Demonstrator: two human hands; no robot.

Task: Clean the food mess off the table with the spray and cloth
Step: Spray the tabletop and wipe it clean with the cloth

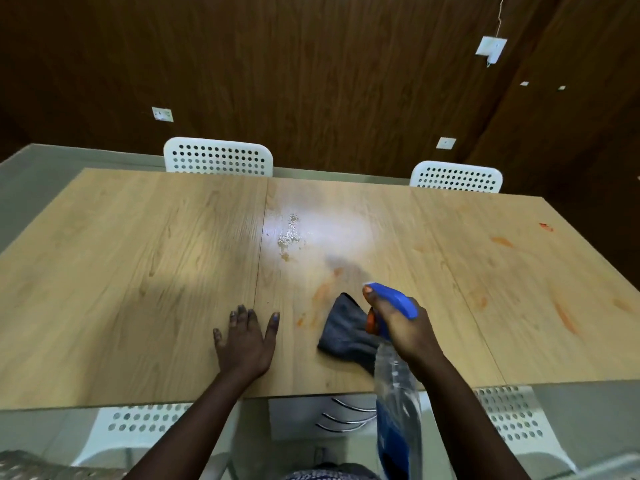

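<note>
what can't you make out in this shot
Head view only:
- Spray bottle: label blurred by motion; base cut off by the bottom edge.
- Grey cloth: right part hidden behind the right hand and bottle.
- Trigger: mostly covered by fingers.
- Orange smears: substance unidentifiable.

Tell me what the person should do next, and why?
Probably squeeze the trigger. The right hand aims the clear spray bottle with the blue nozzle at orange smears on the light wooden table. The grey cloth lies unused, and the left hand rests flat.
</note>
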